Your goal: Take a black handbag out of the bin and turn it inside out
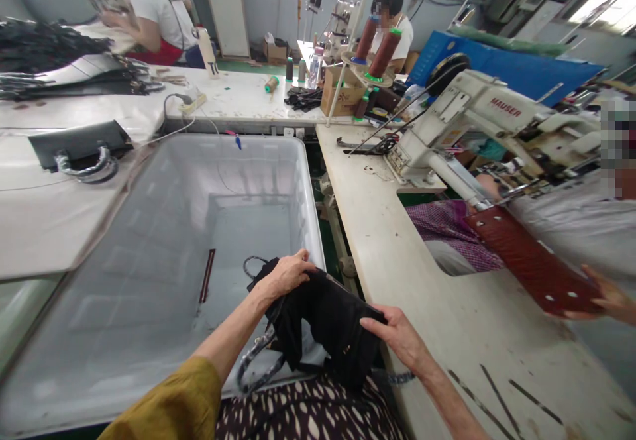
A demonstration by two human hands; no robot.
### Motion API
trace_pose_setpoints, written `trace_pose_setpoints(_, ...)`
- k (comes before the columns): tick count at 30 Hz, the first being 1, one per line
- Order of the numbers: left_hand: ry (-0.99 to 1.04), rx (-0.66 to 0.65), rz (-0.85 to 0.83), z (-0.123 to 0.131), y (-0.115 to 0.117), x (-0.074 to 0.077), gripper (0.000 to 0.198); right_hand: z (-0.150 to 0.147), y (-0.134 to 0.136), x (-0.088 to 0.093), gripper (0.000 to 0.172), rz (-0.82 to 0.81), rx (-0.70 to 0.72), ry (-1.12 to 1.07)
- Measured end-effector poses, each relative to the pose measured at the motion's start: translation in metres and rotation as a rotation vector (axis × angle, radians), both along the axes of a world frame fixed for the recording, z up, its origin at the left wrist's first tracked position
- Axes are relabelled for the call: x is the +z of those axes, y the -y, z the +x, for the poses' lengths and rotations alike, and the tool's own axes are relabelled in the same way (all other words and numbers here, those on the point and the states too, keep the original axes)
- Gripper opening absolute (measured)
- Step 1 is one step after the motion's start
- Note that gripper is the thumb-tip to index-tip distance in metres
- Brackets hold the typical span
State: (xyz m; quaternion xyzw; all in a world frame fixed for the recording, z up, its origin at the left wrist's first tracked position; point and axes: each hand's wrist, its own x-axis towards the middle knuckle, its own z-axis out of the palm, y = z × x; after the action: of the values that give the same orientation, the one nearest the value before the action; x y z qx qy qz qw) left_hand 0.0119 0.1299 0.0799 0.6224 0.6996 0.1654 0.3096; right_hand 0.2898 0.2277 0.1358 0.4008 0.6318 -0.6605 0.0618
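Note:
A black fabric bag (330, 317) lies across my lap and the near right rim of the big grey bin (124, 228). Its edge at the far left end is gripped by my left hand (288, 274), fingers curled over the cloth. At the bag's right end my right hand (399, 335) pinches the edge, thumb on top and fingers hidden beneath. A looped handle (258, 364) wrapped in clear plastic hangs off the bag's left side. The bag's underside is out of sight.
A dark strip (207, 275) lies on the bin floor. Left, a dark handbag (82, 148) sits on a white table. Right, a co-worker's hand (609, 297) holds a brown-red panel (534, 258) at a sewing machine (457, 122). Thin strips (499, 393) lie on the machine table.

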Motion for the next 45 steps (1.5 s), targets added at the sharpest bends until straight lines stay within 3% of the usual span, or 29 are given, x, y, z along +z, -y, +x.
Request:
trace_pose_setpoints(9,0.147,0.125,0.039,-0.003,-0.002,-0.018,0.017,0.001,0.004,0.002,0.04,0.015,0.015,-0.009)
trace_pose_setpoints(21,0.25,0.271,-0.093,0.0,-0.019,-0.018,0.018,0.0,0.005,0.003,0.043,0.189,-0.091,-0.001)
trace_pose_setpoints(35,0.268,0.362,-0.178,0.0,-0.026,-0.004,0.016,0.005,-0.016,-0.025,0.045,-0.037,-0.216,-0.101)
trace_pose_setpoints(45,0.197,0.397,-0.17,0.007,-0.02,-0.01,0.008,0.004,-0.016,-0.026,0.042,-0.055,-0.19,-0.076)
